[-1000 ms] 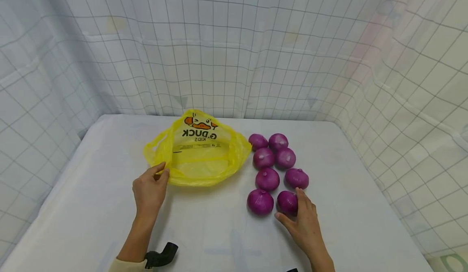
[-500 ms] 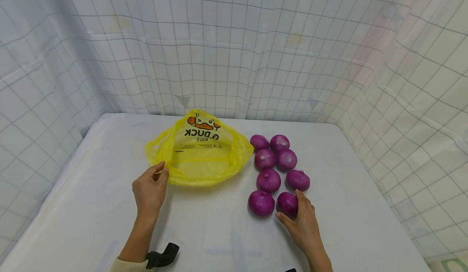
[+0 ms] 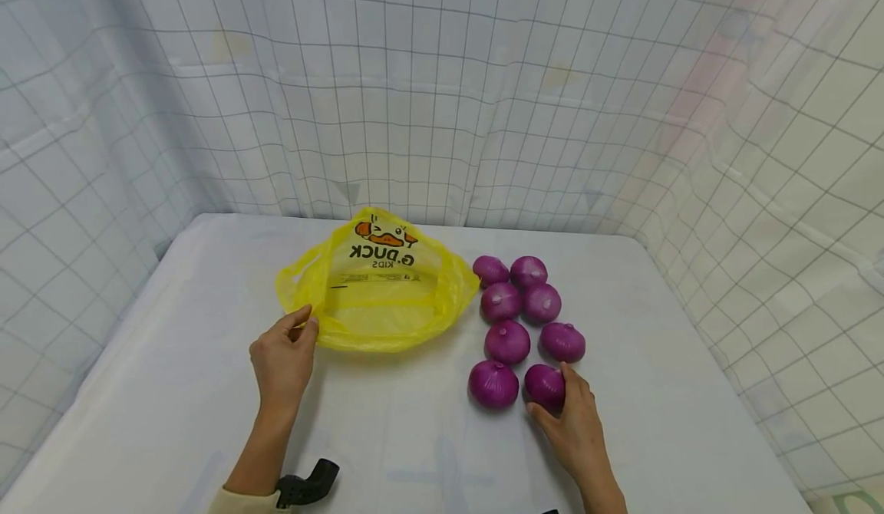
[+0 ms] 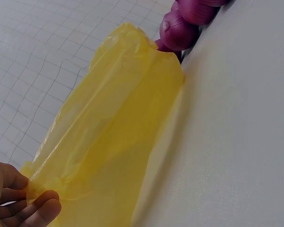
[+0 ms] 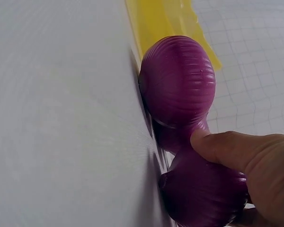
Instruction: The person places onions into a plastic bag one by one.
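Note:
A yellow plastic bag (image 3: 387, 318) with a duck print lies on the white table, its mouth spread toward me. My left hand (image 3: 285, 357) pinches the near left rim of that bag between thumb and fingers; the left wrist view shows the bag (image 4: 118, 127) stretching away from the fingertips. To the bag's right, several purple onions stand in two rough columns. My right hand (image 3: 576, 422) grips the nearest onion of the right column (image 3: 543, 386), thumb on its near side and fingers round its right. In the right wrist view that onion (image 5: 199, 189) still seems to rest on the table.
Another onion (image 3: 493, 384) sits just left of the gripped one, and one more (image 3: 562, 342) lies right behind it. The far onions (image 3: 489, 270) touch or nearly touch the bag's right corner. White gridded curtains (image 3: 414, 115) close off the back and sides of the table.
The right thumb has shifted slightly to the right, closer against the onion. The left hand and bag stay as they were; the head view has moved very slightly.

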Tool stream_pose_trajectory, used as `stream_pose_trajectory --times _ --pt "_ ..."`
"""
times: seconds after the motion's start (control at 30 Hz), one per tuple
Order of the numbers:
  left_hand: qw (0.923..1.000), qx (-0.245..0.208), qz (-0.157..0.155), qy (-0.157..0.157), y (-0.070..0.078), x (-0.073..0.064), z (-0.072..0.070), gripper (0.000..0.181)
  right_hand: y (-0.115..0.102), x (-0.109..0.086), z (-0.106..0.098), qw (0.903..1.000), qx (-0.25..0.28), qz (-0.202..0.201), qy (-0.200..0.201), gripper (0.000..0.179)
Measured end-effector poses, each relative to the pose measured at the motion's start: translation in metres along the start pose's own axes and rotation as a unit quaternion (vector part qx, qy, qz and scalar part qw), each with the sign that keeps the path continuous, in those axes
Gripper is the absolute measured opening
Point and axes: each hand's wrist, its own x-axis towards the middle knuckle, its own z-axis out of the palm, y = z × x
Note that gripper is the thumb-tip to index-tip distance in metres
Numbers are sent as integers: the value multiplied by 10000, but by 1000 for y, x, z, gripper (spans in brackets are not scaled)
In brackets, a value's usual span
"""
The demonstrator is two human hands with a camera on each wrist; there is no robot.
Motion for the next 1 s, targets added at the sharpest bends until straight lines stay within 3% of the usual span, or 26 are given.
stream_pose_trajectory --times 0.7,1.0 --pt "9996 -258 23 81 -1 -1 -2 23 1 0 -2 9998 39 157 -150 81" --pt "9991 -412 -112 47 -1 0 -3 25 -5 0 -15 9999 84 -8 112 79"
